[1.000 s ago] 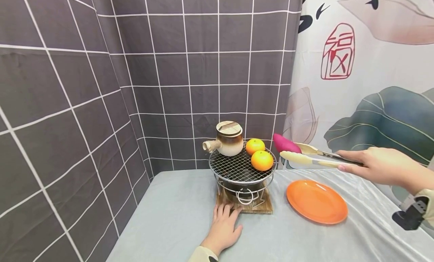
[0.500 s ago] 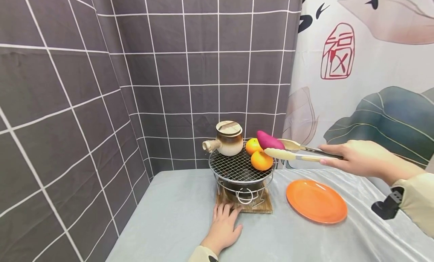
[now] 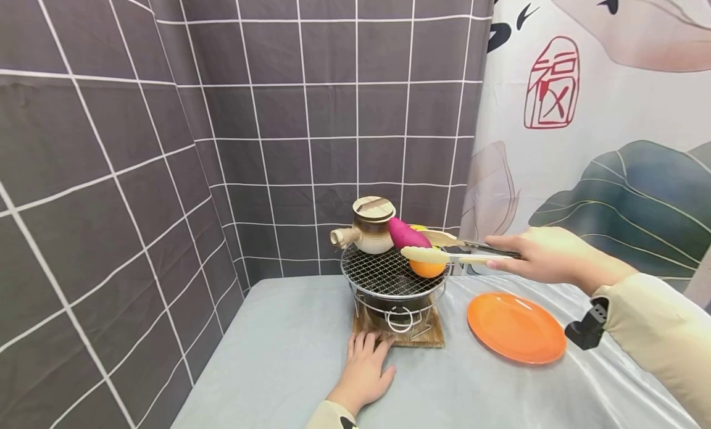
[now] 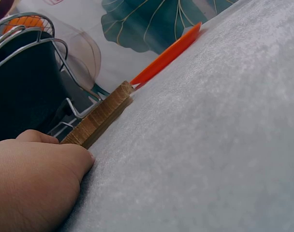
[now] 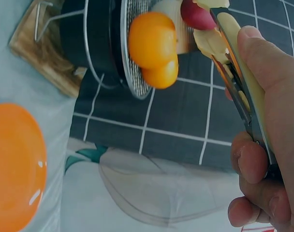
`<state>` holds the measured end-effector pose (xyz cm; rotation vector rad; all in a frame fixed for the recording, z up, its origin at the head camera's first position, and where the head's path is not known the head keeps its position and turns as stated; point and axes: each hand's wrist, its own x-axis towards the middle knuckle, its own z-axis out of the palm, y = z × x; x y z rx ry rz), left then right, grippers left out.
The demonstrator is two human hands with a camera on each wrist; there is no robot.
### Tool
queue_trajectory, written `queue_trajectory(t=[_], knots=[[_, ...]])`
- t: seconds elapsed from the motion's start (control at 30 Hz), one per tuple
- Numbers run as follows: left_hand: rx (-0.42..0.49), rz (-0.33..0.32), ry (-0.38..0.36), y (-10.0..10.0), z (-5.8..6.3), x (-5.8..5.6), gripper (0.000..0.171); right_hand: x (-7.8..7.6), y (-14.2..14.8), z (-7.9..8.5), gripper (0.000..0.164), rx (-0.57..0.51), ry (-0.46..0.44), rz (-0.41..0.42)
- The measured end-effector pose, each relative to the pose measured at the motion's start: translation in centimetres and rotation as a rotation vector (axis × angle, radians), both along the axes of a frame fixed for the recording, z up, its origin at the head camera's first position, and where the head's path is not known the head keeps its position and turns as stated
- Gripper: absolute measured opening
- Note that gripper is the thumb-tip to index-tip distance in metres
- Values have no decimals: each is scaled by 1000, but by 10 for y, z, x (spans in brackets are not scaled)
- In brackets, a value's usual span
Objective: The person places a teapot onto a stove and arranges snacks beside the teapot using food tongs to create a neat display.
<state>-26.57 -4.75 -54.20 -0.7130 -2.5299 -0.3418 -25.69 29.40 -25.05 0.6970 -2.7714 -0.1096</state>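
My right hand [image 3: 547,256] grips a pair of tongs [image 5: 243,92], whose cream tips pinch a purple sweet potato [image 3: 408,234]. In the head view the sweet potato is held over the round wire grill [image 3: 383,274], left of and partly in front of two oranges [image 3: 426,269], and near the clay pot [image 3: 373,228]. A gap to the mesh shows in the right wrist view. My left hand [image 3: 363,370] lies on the table with its fingertips at the front edge of the wooden board [image 4: 101,116] under the grill. Those fingers look relaxed.
An orange plate [image 3: 516,327] lies on the grey cloth-covered table [image 3: 278,355], right of the grill. The pot's side handle [image 3: 344,236] points left past the grill rim. Dark checked curtains [image 3: 278,108] stand behind and to the left.
My right hand has moved left with the tongs and the sweet potato, from right of the grill to above it, beside the pot. The left hand has stayed in place.
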Motion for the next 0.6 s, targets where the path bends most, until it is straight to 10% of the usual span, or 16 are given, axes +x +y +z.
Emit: queue_trajectory(t=[0.6], knots=[[-5, 6, -3, 1, 0, 1, 52, -6, -26, -13, 61, -19, -13, 101]])
